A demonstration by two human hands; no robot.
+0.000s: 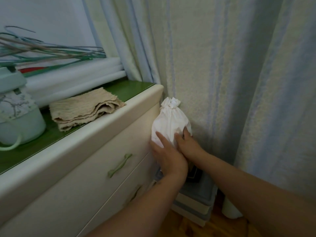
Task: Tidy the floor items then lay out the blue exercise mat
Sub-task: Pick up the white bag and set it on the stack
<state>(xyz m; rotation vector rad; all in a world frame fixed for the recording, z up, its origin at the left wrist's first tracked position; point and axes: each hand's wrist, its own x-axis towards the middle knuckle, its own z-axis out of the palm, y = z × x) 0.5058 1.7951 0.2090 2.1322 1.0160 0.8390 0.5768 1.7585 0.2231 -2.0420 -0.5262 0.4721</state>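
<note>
Between dresser (pixel 102 161) and curtain (pixel 230 82), both hands, left (pixel 166 157) and right (pixel 189 144), press flat, fingers spread, against a knotted white cloth bundle (pixel 168 122) above stacked bins (pixel 196 199), seemingly tidying; blue mat unseen, next releasing it steadily.

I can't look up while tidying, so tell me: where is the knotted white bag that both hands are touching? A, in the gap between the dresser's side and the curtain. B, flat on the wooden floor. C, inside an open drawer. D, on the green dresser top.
A: the knotted white bag stands upright between the dresser side and the curtain, with the left hand and right hand on its lower part.
</note>
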